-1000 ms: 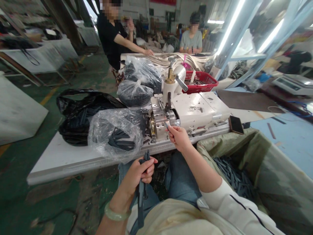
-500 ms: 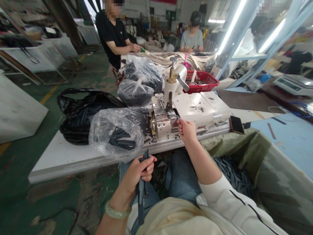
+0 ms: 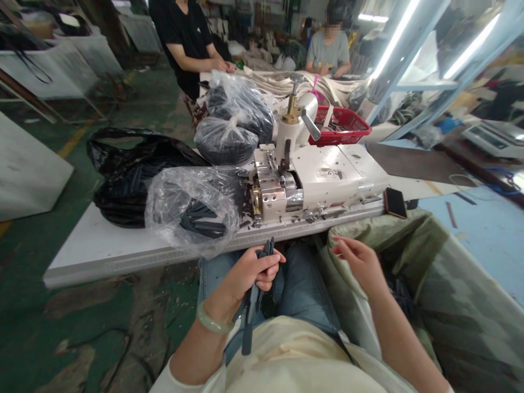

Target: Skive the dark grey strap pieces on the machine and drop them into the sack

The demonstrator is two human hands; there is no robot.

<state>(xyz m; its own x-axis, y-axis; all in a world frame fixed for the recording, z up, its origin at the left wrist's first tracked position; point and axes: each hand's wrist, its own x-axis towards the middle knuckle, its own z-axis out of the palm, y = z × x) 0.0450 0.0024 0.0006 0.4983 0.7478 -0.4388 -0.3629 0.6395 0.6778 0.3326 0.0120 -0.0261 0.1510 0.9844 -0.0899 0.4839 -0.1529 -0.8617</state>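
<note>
Left hand (image 3: pixel 245 275) clenched a bunch of dark strips (image 3: pixel 246 338) above the lap.
The strips looked light and limp, best taken at the bunched middle; the right hand's (image 3: pixel 360 265) fingers were released, open over an olive woven sack (image 3: pixel 434 262).

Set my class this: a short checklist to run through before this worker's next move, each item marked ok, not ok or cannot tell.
Left hand grips the dark strips: ok.
Right hand holds nothing, above the open sack: ok.
Both hands away from the metal head of the white bench machine: ok.
Smartphone secure, away from the table edge: not ok, it lies at the edge.
Power to the white bench machine: cannot tell.
</note>
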